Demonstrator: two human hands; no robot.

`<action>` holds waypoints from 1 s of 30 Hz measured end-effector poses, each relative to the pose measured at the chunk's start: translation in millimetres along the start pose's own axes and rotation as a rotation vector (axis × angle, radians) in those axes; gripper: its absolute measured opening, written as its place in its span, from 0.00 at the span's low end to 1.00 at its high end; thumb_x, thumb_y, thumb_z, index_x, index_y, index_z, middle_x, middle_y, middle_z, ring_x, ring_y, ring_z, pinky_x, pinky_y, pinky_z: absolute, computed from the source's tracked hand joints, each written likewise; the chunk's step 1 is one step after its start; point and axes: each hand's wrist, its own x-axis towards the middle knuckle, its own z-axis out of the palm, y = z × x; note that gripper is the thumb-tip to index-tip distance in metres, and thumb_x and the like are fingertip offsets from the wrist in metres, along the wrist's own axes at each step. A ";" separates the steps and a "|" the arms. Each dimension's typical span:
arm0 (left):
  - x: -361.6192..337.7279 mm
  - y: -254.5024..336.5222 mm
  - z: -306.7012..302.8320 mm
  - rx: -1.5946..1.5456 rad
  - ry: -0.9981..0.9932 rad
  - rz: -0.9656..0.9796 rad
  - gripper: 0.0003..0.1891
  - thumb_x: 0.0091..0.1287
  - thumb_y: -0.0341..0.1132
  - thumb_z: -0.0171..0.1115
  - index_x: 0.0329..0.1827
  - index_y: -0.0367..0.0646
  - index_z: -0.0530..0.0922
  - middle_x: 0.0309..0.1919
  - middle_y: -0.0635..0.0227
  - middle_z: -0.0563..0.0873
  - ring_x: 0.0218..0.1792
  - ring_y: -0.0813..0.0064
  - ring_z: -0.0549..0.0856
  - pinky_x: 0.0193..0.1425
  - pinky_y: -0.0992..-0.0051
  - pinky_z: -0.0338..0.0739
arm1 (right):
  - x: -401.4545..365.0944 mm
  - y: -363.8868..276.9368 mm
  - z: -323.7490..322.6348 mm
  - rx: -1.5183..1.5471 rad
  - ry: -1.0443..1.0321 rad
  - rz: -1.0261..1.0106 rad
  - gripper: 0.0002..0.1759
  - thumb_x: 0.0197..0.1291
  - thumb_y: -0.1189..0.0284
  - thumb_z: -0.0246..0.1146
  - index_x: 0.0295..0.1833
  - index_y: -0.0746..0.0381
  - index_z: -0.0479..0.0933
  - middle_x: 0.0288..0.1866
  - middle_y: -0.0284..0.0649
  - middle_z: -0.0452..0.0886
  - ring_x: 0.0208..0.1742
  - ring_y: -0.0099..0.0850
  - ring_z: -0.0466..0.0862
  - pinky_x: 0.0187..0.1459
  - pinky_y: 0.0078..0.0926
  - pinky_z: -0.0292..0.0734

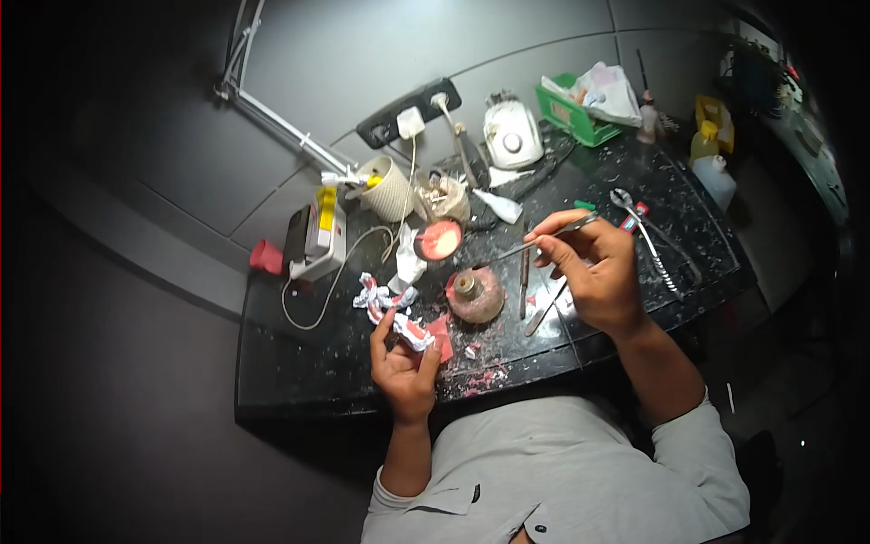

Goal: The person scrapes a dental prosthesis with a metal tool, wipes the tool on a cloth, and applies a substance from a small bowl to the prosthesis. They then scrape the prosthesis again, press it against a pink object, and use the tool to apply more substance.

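Note:
My left hand (405, 374) holds a white dental cast (414, 334) with pink wax on it, low over the front of the black table. Raised at the right, my right hand (598, 276) pinches a thin metal tool (517, 252) between thumb and fingers, its tip pointing left. Below that tip stands a round burner (476, 297) with a metal neck, crusted in pink; no flame can be made out. Behind the burner is a cup of pink wax (439, 240), brightly lit inside. A flat pink wax sheet (441, 337) lies beside my left fingers.
Two slim tools lie right of the burner, near a metal wrench-like tool (648, 240). Along the back are a woven cup (385, 189), a white device (512, 134) and a green basket (575, 113). A corded white box (322, 238) stands left. Pink scraps litter the front edge.

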 end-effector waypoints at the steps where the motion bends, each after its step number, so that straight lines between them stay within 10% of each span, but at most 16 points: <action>1: 3.2 1.3 0.9 0.004 -0.006 -0.006 0.35 0.62 0.14 0.65 0.73 0.32 0.63 0.47 0.58 0.83 0.44 0.77 0.85 0.50 0.76 0.83 | 1.7 -3.5 -1.3 -0.005 -0.006 -0.015 0.04 0.68 0.82 0.64 0.45 0.70 0.82 0.36 0.37 0.86 0.35 0.20 0.86 0.37 0.17 0.81; 27: 2.5 -4.2 -10.5 0.016 -0.113 0.104 0.32 0.69 0.17 0.60 0.76 0.24 0.59 0.58 0.63 0.70 0.58 0.70 0.81 0.60 0.72 0.80 | -2.0 1.6 3.2 0.015 -0.058 -0.023 0.06 0.68 0.80 0.66 0.48 0.70 0.82 0.39 0.39 0.87 0.37 0.20 0.86 0.38 0.15 0.82; 30: 2.2 -5.0 -3.9 0.058 -0.071 0.112 0.34 0.70 0.19 0.60 0.77 0.24 0.57 0.66 0.49 0.73 0.53 0.71 0.84 0.58 0.71 0.84 | -1.9 0.3 1.3 -0.007 -0.061 -0.035 0.06 0.68 0.80 0.66 0.48 0.71 0.82 0.39 0.39 0.87 0.37 0.20 0.86 0.39 0.16 0.82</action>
